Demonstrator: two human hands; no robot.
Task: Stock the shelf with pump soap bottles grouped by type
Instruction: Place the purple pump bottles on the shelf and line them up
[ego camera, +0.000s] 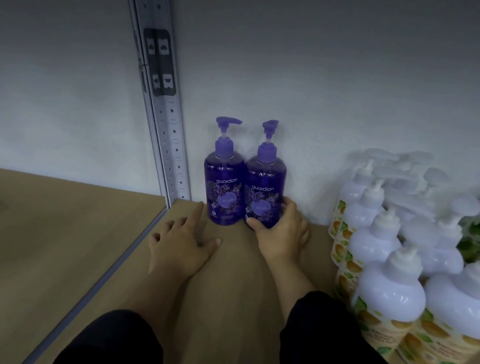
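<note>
Two purple pump soap bottles stand upright side by side against the back wall of the wooden shelf (236, 285). My right hand (282, 230) grips the lower part of the right purple bottle (263, 184), thumb in front and fingers round its right side. The left purple bottle (224, 177) stands free. My left hand (183, 244) rests flat on the shelf with straight fingers, the index fingertip close to the left bottle's base. To the right stand several white pump bottles (390, 289) with orange fruit labels, in rows.
A grey slotted metal upright (163, 114) runs down the back wall left of the purple bottles, with a metal shelf joint (111, 266) running toward me. Some white bottles with green labels (476, 236) stand at far right. Bare shelf lies left of the joint.
</note>
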